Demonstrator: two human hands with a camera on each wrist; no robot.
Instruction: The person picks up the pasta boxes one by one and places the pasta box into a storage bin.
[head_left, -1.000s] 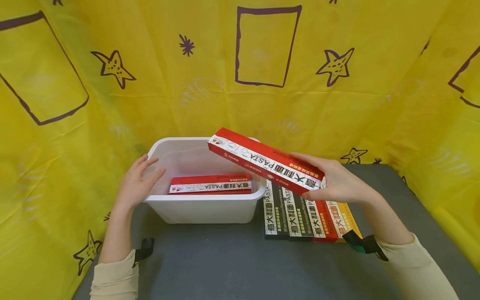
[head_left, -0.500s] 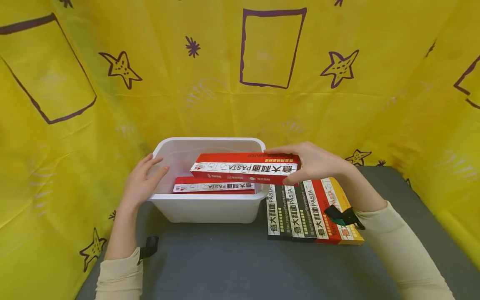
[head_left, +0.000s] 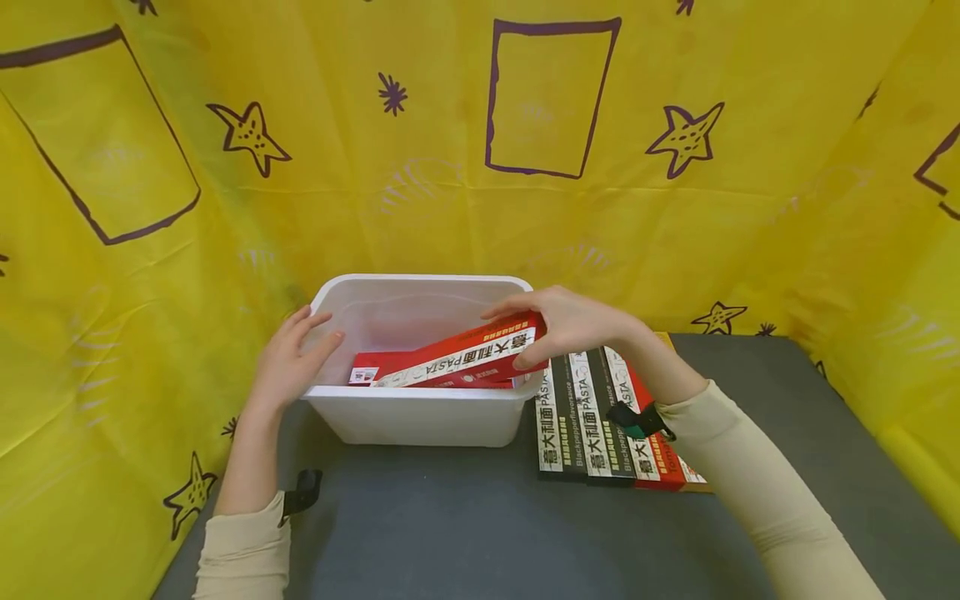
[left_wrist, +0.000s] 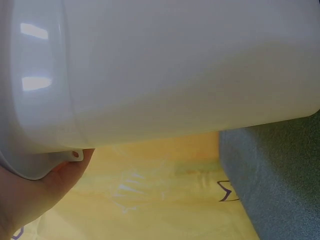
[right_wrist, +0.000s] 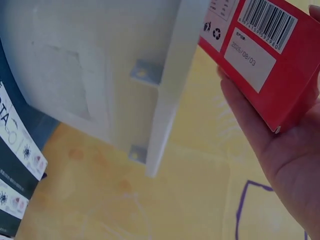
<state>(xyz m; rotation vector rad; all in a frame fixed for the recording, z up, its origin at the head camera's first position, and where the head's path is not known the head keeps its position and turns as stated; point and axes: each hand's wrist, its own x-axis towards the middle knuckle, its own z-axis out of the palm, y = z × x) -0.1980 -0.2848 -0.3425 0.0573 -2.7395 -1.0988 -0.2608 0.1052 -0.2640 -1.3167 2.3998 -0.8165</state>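
My right hand (head_left: 573, 325) grips the right end of a red pasta box (head_left: 468, 358), thumb on the near side and fingers over the far side. The box slants down to the left inside a white plastic bin (head_left: 420, 421), over another red pasta box (head_left: 366, 367) lying in it. A barcode and a date label show on the held box's end (right_wrist: 262, 45) in the right wrist view. My left hand (head_left: 288, 358) holds the bin's left rim, with the thumb over the inside. In the left wrist view, part of that hand (left_wrist: 55, 187) lies just under the rim.
Several pasta boxes lie in a row right of the bin: black ones (head_left: 562, 425), a red one (head_left: 660, 442) and a yellow-edged one (head_left: 665, 340), partly behind my right forearm. The dark grey table (head_left: 450, 525) meets a yellow patterned cloth (head_left: 420, 225) behind and at both sides.
My right hand has moved left and down, taking the red pasta box from above the bin's right side into it. The left hand has stayed at the left rim.
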